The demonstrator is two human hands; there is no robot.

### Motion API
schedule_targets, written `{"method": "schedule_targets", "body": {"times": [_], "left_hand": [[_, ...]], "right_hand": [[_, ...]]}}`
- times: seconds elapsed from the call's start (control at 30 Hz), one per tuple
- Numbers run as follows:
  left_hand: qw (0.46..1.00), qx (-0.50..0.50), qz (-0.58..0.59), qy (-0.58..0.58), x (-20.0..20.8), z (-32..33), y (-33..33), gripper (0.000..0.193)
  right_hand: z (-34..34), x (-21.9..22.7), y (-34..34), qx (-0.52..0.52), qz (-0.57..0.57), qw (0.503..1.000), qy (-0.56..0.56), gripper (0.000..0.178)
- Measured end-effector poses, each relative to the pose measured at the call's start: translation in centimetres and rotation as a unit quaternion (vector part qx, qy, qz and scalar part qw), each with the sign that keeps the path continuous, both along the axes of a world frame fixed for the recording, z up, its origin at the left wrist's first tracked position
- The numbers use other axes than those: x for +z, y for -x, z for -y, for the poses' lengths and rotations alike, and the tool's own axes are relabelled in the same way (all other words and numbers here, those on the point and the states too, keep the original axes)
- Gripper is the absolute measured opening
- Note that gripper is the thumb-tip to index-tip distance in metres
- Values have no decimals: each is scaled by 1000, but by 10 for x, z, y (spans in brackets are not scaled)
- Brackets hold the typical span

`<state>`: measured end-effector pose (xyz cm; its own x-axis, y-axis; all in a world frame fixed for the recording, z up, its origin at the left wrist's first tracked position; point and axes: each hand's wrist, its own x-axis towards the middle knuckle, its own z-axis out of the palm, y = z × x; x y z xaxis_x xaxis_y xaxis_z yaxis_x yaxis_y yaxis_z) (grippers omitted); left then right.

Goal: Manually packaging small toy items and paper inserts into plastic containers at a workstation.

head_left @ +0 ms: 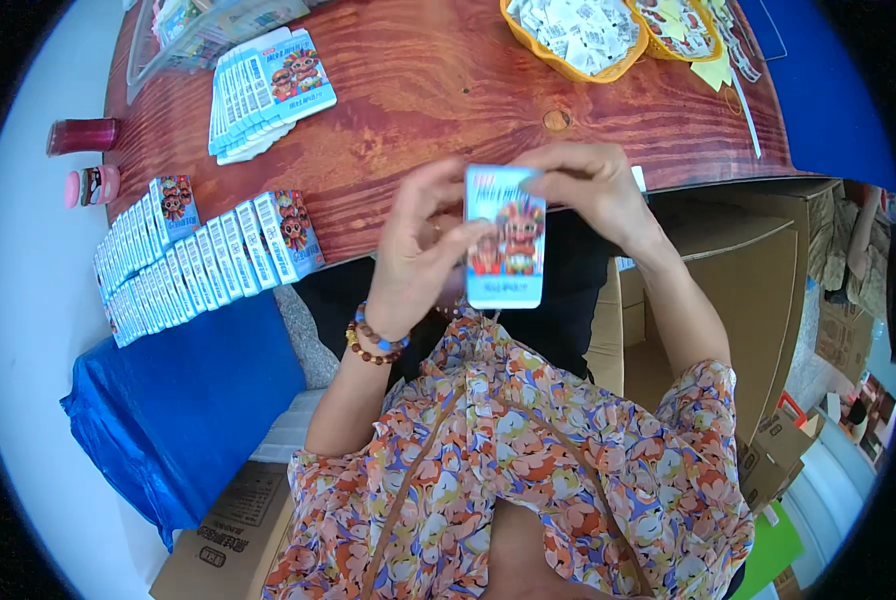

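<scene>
Above my lap I hold a light-blue printed carton with cartoon figures on its front. My left hand grips its left edge, thumb lying across the front. At the upper right corner, the fingers of my right hand pinch the carton; they are slightly blurred. Whether it is flat or opened out I cannot tell. On the table to the left, a fanned stack of flat blue cartons shows the same print. Nearer me, two rows of standing small boxes run along the table's left edge.
Yellow baskets of small white packets and paper pieces stand at the far right of the wooden table. A clear plastic bin is far left, near a dark red jar and a pink container. An open cardboard box stands below right.
</scene>
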<state>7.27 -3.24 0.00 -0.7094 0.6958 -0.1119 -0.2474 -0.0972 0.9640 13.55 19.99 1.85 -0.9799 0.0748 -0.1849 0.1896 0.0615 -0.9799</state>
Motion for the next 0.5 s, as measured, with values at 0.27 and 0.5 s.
{"method": "schedule_targets", "body": {"times": [0.27,0.5], "left_hand": [[874,132,-434,174,6,-24,-4,108],[885,170,-383,204,10,-24,17,83]], "right_hand": [[53,-47,4,-128,100,871,464,29],[34,-17,31,35,-113,989,-90,22]]}}
